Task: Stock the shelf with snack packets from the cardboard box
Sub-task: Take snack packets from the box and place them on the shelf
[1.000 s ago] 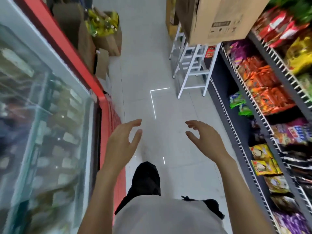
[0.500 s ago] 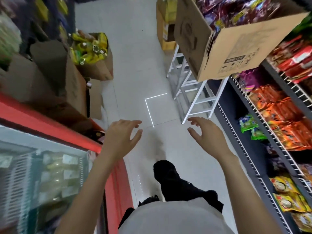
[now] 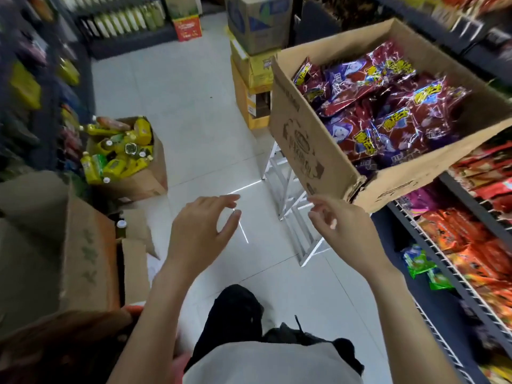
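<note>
Coming into full view since a second ago, the box [image 3: 327, 151] is being shown on a white stand [image 3: 293, 195], heaped with packets [image 3: 382, 106], beside the shelf [image 3: 454, 245]. Both hands, left [image 3: 199, 231] and right [image 3: 346, 225], are being held empty, fingers loosely spread; picking is judged imminent.

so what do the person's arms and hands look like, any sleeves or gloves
Both forearms are bare right up to the bottom of the picture, with no sleeve in view. The left hand and right hand wear no gloves, and no rings, watch or bracelets show. The fingers are slim with short nails. Below them is a light grey top over black trousers.
</note>
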`<action>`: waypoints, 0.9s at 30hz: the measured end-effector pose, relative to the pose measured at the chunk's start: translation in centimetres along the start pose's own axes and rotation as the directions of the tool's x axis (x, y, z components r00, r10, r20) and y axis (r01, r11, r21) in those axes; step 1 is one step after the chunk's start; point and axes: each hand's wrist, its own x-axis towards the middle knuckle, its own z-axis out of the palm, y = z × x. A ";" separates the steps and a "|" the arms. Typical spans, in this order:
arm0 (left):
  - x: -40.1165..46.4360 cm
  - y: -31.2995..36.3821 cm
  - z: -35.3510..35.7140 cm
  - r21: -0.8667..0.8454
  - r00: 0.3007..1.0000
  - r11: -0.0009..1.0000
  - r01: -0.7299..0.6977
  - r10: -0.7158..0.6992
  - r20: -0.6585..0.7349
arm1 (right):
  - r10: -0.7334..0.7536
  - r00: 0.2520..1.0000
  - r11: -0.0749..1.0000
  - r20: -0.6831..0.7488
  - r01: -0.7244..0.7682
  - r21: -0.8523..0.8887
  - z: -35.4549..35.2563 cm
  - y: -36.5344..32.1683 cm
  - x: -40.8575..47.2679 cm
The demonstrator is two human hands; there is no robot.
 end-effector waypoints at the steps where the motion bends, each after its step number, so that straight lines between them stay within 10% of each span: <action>1: 2.3 -0.7 0.3 -0.016 0.999 0.999 -0.031 0.031 -0.020 | -0.006 1.000 1.000 -0.023 0.006 0.006 -0.1 -0.3 1.7; 10: 23.1 -6.2 5.3 -0.239 0.947 0.923 -0.301 0.320 0.042 | 0.152 0.928 0.988 -0.340 -0.145 0.047 0.2 0.3 15.9; 16: 35.7 -5.8 6.9 -0.385 0.779 0.763 -0.519 0.608 0.155 | 0.337 0.781 0.920 -0.526 -0.392 0.006 -0.8 1.9 21.1; 27: 46.8 0.4 14.1 -0.371 0.495 0.612 -0.699 0.788 0.367 | 0.538 0.751 0.803 -0.383 -0.594 -0.038 -5.0 9.4 24.7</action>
